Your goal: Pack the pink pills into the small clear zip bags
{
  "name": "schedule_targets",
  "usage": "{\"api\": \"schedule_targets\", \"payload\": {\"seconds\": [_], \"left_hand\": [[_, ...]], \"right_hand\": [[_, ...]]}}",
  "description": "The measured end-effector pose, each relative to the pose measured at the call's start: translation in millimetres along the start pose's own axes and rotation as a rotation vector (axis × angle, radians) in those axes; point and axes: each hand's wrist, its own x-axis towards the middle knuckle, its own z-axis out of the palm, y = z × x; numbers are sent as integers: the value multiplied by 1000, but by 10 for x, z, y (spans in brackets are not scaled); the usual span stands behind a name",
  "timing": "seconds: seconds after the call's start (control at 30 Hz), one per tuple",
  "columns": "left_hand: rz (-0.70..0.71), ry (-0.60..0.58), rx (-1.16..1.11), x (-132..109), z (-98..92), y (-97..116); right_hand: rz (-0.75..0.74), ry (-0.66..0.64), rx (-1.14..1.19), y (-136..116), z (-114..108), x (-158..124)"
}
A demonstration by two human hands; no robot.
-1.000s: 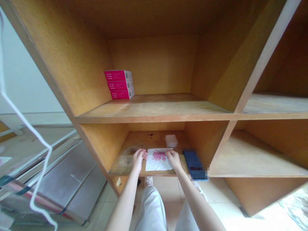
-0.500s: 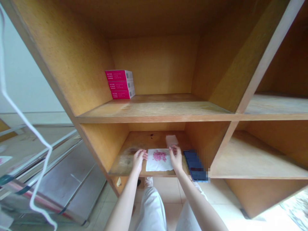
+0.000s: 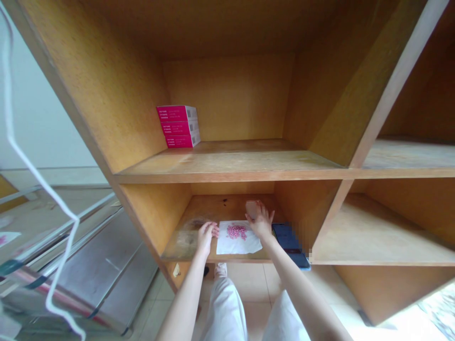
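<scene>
A white sheet with a pink bead-like pattern (image 3: 230,244), perhaps cloth or paper, lies flat at the front of the lower shelf. My left hand (image 3: 206,236) rests by its left edge, fingers loosely bent, with nothing visible in them. Beyond the sheet's right corner, my right hand (image 3: 261,220) reaches out with its fingers spread over a small pale pinkish flat piece (image 3: 251,207). The hand partly covers that piece, and I cannot tell whether it is gripped. To the right lies a dark phone-like slab (image 3: 284,236), partly behind my right forearm.
Three pink boxes (image 3: 177,128) are stacked on the upper shelf (image 3: 231,163), at the left. Wooden dividers (image 3: 302,199) bound the lower compartment (image 3: 209,201). On the left are a metal-framed glass case (image 3: 95,255) and a hanging white cable (image 3: 42,182).
My right hand has moved from the sheet's right edge further back, onto the small pale piece, its fingers spreading. My left hand has stayed almost in place.
</scene>
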Motion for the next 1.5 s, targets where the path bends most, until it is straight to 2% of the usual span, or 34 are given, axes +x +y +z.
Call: {"api": "schedule_targets", "payload": {"seconds": [0.23,0.5,0.6,0.7,0.8,0.9,0.97,1.03,1.13,1.27,1.33,1.5], "left_hand": [[-1,5,-5,-5,-1,-2],[14,-2,18,22,-19,-37],[18,-1,27,21,-17,-35],[20,2,34,21,-15,-33],[18,-5,31,24,-20,-39],[14,-12,26,25,-24,-42],[14,-13,22,22,-22,-37],[17,-12,18,16,-16,-26],[13,-3,15,7,-6,-14],[22,-8,23,4,-5,-15],[27,-12,30,4,-6,-13],[33,-45,25,-24,9,41]], "right_hand": [[21,-97,-42,92,58,58],[64,-269,-182,20,-22,105],[45,-239,-190,12,-51,138],[54,-94,-121,5,-95,196],[94,129,61,-52,-175,266],[160,342,358,-190,-273,305],[255,435,604,-313,-322,294],[422,457,877,-440,-338,250],[701,347,1253,-602,-281,120],[850,175,1642,-745,-107,-128],[896,105,1718,-800,-21,-245],[987,-41,1733,-935,106,-415]]}}
